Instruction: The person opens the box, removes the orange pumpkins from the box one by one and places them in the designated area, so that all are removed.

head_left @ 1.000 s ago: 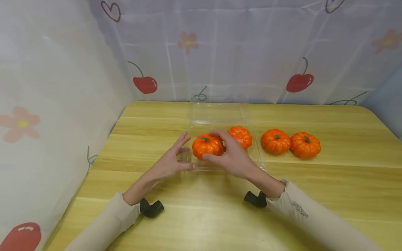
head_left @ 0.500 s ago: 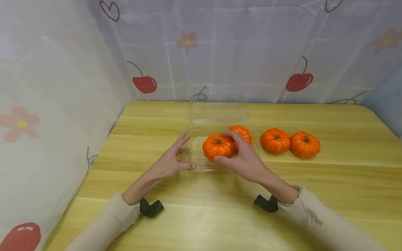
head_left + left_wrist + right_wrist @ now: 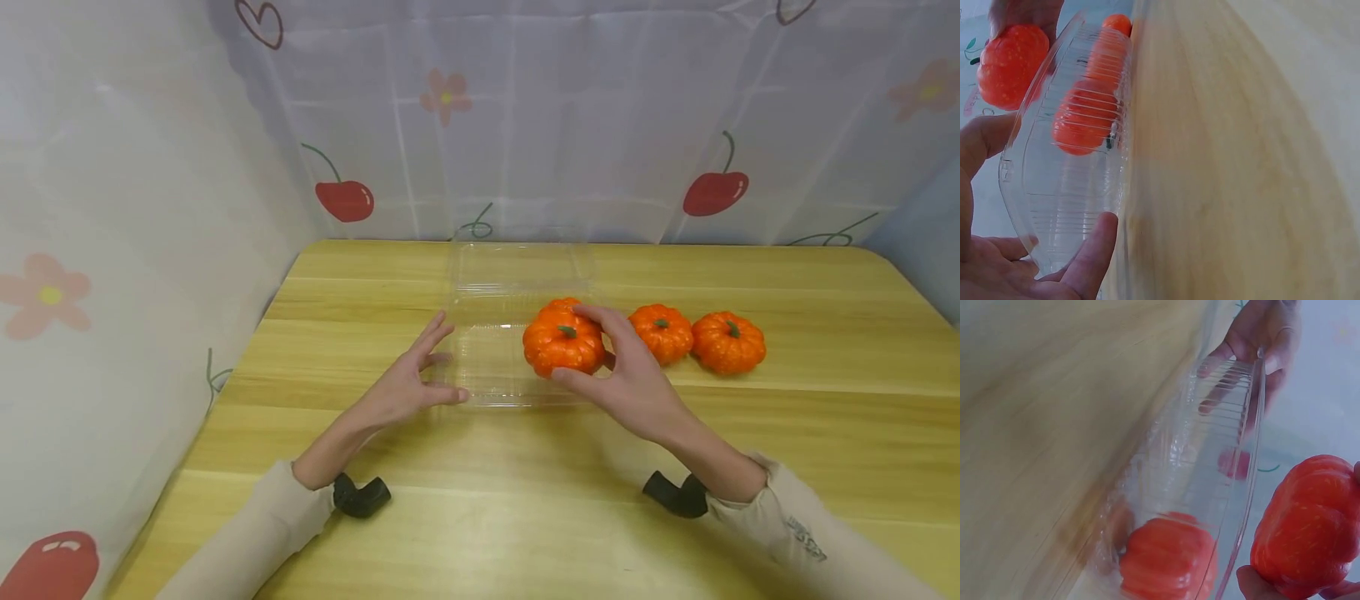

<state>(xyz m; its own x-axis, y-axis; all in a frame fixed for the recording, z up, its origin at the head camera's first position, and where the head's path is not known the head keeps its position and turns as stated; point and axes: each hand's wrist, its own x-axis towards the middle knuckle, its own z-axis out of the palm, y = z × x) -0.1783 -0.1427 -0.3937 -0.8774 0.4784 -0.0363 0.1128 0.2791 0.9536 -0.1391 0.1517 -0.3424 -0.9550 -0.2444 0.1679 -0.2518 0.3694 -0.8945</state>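
Observation:
My right hand (image 3: 637, 387) grips an orange toy pumpkin (image 3: 564, 342) with a green stem, thumb on its near side and fingers behind. Both wrist views show this pumpkin (image 3: 1307, 528) above the rim of a clear plastic clamshell container (image 3: 487, 354), whose lid (image 3: 521, 265) lies back, open. Inside the container's right part sits another pumpkin (image 3: 1169, 556), mostly hidden in the head view behind the held one. My left hand (image 3: 401, 387) is at the container's left end, its fingers spread and fairly straight, the thumb by the near left corner.
Two more orange pumpkins, one (image 3: 663, 333) partly behind my right hand and one (image 3: 729, 343) beside it, stand right of the container on the wooden table (image 3: 480, 517). A curtain (image 3: 540, 125) with cherries and flowers hangs behind. Black curved pieces (image 3: 362, 497) are at both cuffs.
My right hand has carried the pumpkin rightward from the container's left part to over the pumpkin inside on the right. My left hand has stayed in place.

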